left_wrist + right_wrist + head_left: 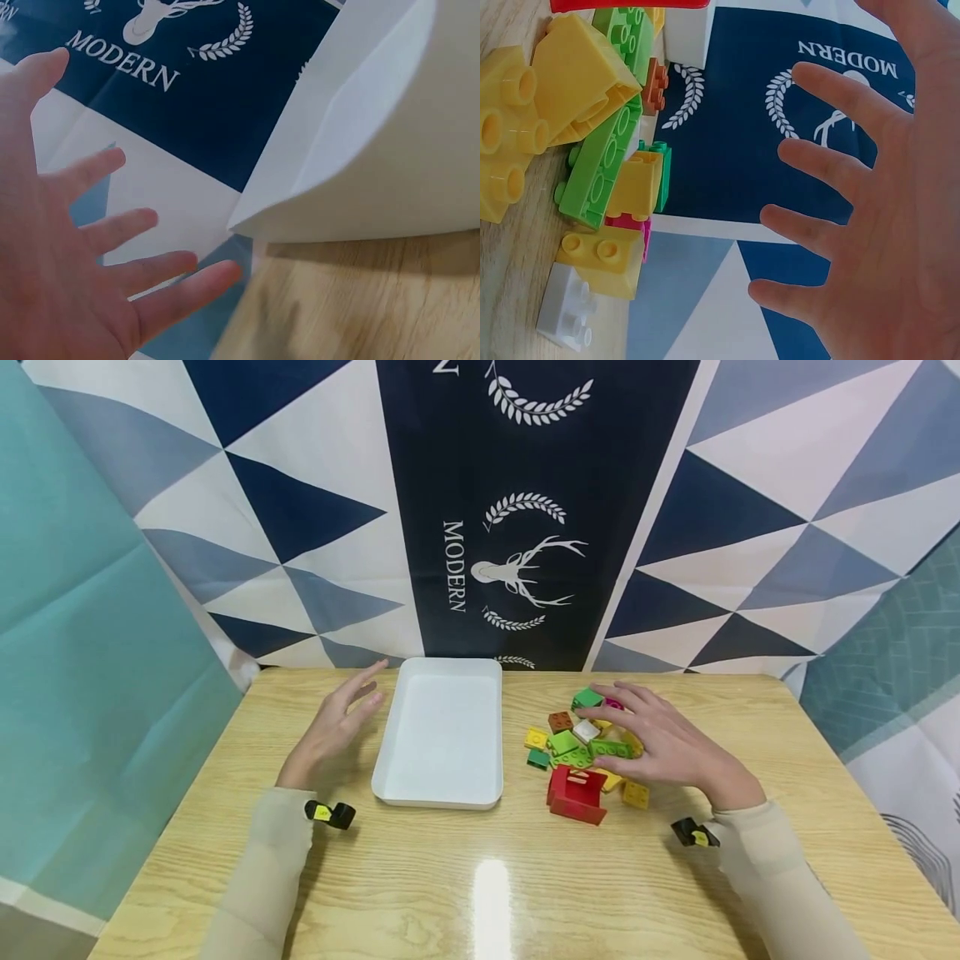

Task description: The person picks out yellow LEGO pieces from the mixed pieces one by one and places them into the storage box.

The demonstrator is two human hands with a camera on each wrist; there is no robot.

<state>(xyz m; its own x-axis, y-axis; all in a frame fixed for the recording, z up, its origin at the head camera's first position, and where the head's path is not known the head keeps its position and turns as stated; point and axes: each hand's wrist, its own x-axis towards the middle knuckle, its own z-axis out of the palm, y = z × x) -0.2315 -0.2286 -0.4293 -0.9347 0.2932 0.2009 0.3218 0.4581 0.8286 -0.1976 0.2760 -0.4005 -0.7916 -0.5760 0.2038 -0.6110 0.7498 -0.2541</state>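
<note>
My left hand (330, 727) hovers just left of a white rectangular tray (442, 739), fingers spread and holding nothing. In the left wrist view the fingers of that hand (75, 262) stay apart from the tray's side wall (375, 195). Over the right part of a pile of toy building bricks hangs my right hand (667, 743), its fingers spread. The right wrist view shows that hand (892, 210) clear of the bricks, among them a light green brick (596, 172), a yellow brick (604, 259) and a white brick (562, 304). A red hollow block (576, 808) lies at the pile's near side.
Everything stands on a light wooden table (390, 877). A patterned cloth (330, 502) hangs behind its far edge. The pile also has a brown brick (559, 721) and a dark green brick (537, 759). Each sleeve carries a small black camera at the wrist.
</note>
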